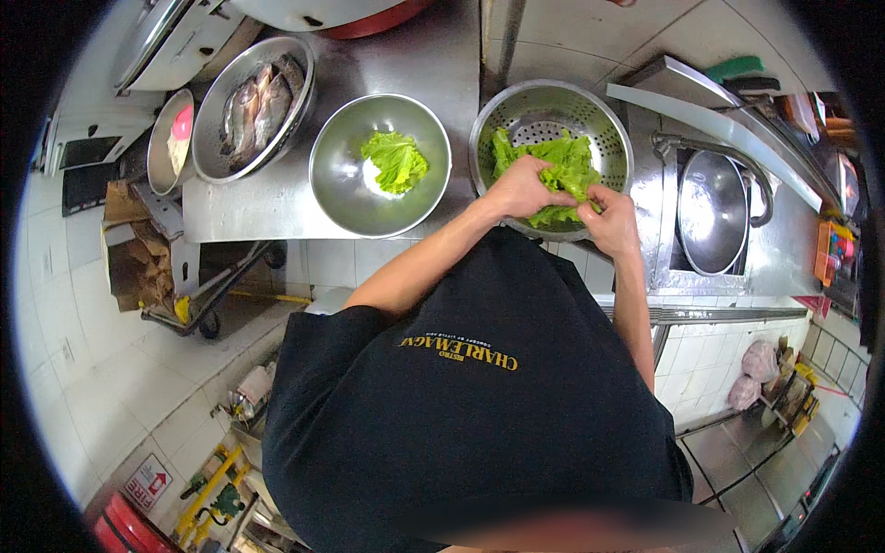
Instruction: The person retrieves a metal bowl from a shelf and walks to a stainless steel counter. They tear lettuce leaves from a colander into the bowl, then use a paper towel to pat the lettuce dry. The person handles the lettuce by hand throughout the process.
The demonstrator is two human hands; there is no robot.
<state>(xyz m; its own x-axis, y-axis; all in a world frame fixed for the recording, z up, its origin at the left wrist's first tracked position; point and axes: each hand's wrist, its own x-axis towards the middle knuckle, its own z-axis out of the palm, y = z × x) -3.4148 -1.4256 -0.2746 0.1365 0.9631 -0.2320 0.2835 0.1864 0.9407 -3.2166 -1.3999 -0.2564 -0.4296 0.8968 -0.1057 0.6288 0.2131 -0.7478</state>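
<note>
Both my hands are over the near side of a steel colander (553, 93) that holds green leaf lettuce (563, 155). My left hand (529, 188) grips part of a lettuce leaf, its fingers partly hidden in the leaves. Close beside it, my right hand (608, 220) pinches the same leaf between thumb and fingers. To the left of the colander stands a steel mixing bowl (339, 183), with lettuce leaves (395, 162) lying in its bottom.
Farther left on the steel counter (256, 225), a large bowl (207, 155) holds whole fish (259, 110); a smaller bowl (157, 155) has a pink item in it. At right, a curved faucet (760, 186) reaches over a sink holding a round metal bowl (712, 214).
</note>
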